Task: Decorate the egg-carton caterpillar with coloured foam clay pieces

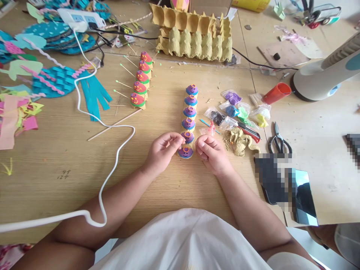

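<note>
A row of several purple-and-blue clay-covered egg-carton cups (189,119) runs down the middle of the wooden table (62,165). My left hand (162,150) and my right hand (211,153) rest on either side of the nearest cup (185,152), fingers curled and pinched. The left fingertips touch the second-nearest cup (188,136). Whether either hand pinches a small bit of clay is too small to tell. A second row of red-and-green cups (141,80) with thin sticks stands further left.
Small bags of coloured clay (237,109) lie right of the row, beside a utility knife (250,132), scissors (279,141) and a red cup (277,92). Egg cartons (194,35) sit at the back. A white cable (109,150) crosses the left side. Paper cut-outs (36,78) cover the far left.
</note>
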A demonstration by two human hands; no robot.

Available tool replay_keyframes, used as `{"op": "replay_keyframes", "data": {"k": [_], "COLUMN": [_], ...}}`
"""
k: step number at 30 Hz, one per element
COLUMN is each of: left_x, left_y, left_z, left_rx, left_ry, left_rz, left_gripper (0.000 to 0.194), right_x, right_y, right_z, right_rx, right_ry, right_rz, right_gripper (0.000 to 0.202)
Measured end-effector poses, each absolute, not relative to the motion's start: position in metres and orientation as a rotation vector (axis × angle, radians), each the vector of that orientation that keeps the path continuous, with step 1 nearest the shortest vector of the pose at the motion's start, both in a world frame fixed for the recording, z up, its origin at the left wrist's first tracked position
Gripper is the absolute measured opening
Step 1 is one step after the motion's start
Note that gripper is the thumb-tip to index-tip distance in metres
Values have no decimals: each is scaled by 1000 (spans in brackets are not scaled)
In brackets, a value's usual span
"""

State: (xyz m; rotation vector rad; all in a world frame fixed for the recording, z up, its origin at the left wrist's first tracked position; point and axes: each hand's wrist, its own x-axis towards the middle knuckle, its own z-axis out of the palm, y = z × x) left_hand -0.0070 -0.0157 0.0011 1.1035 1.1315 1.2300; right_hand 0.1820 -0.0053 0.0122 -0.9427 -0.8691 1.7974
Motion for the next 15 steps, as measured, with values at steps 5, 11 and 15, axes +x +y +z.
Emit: {"op": "replay_keyframes", "data": {"k": [5,11,15], "left_x": [-6,-6,-7], "left_y": [-15,-13,-13], "left_z": [0,-4,-5], "left_rx": [1056,997,998], "left_ry": [1075,1040,1090], "left_rz": [1257,1302,1302], "left_gripper": [29,27,26], "right_x": [182,182,182], "right_y": [-4,-3,-4], "right_z": [12,12,11], "right_rx": [-931,-916,-900], "right_ry": [-873,-854,-851], "right_rz": [1795,1796,1798], "right_gripper": [41,41,39]}}
